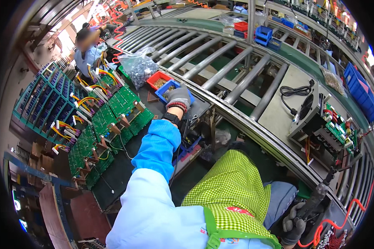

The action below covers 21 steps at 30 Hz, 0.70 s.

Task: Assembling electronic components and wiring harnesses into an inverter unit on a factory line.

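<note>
My left hand, in a grey glove, reaches into a small blue bin on the dark bench. Its fingertips are down in the bin, so their grip is hidden. Small brass-coloured screws fill the red bin beside it. Low at the right, my right hand wears a dark glove and is closed around a power screwdriver. The screwdriver's tip points up toward an open metal-cased unit with green circuit boards, which stands on the conveyor line.
Green circuit boards with yellow wires cover the bench at left. A bag of small parts lies behind the bins. A roller conveyor runs across, with a black power cord near the unit. A red air hose curls at right. Another person stands far left.
</note>
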Available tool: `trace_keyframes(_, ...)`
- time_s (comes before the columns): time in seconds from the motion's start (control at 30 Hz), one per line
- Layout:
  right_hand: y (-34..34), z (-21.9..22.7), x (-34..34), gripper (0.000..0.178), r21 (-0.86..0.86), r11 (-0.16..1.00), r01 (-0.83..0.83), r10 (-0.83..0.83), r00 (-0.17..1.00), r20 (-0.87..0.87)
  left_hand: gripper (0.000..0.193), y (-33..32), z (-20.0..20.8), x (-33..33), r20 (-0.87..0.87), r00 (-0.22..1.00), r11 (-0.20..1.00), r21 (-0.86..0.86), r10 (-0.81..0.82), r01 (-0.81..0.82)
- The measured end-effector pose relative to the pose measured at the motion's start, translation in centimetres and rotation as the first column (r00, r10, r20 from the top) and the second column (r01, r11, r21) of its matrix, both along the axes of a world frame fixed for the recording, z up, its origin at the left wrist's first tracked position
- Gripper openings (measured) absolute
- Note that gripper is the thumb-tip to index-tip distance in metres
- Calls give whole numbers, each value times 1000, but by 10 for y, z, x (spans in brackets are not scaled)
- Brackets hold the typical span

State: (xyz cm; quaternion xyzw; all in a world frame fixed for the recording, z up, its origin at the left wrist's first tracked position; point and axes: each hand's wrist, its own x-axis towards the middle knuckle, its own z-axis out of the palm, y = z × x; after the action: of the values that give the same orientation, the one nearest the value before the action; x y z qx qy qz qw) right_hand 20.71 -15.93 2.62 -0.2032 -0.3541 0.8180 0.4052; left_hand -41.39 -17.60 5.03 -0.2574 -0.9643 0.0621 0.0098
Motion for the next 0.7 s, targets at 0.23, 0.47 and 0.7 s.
trace_keyframes(0.23, -15, -8, -7, 60, -27, 999, 34, -33, 998, 60, 23, -18, -4, -5, -7, 1000, 994, -106, -14, 13)
trace_keyframes(0.47, -17, -29, 5, 61, 3, 1000, 20, -20, 974, 225, 22, -25, -10, -17, -134, 987, 994, -82, -87, 77)
trace_keyframes(0.7, -23, -37, 0, 60, 27, 999, 37, -44, 946, 322, 21, -35, -3, -13, -261, 962, 993, 64, -76, 95)
